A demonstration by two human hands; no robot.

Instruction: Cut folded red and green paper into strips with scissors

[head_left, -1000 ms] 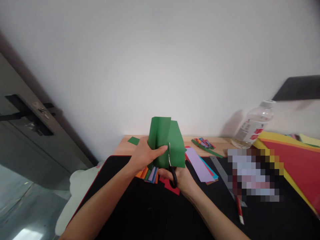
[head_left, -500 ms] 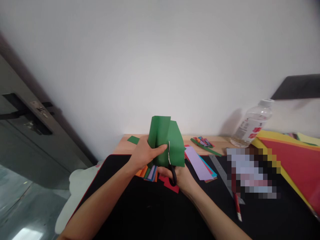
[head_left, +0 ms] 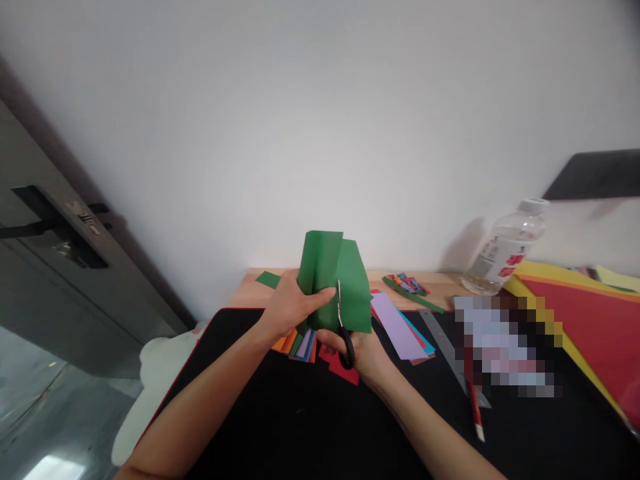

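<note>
My left hand [head_left: 290,303] pinches a green paper sheet [head_left: 325,257], its thumb in front and its fingers out of sight behind. The sheet is held up above the mat, bent at its left side and split by a cut from the lower edge. In my right hand [head_left: 367,353] are scissors [head_left: 347,343] with black handles, closed around by thumb and fingers. Their metal blades point up into the cut, just right of my left thumb. The paper partly hides the right fingers. Below the hands lie small coloured paper pieces [head_left: 303,347] and red paper pieces [head_left: 344,373].
On the black mat [head_left: 280,427], right of my hands, lie purple paper strips [head_left: 397,327], a metal ruler [head_left: 450,350] and a red pen [head_left: 475,413]. A plastic bottle [head_left: 507,250] stands by the wall near large coloured sheets [head_left: 590,320]. Paper scraps [head_left: 407,285] lie behind.
The view has shifted very slightly. My hands, the green paper and the scissors keep almost the same pose, with the blades still in the cut.
</note>
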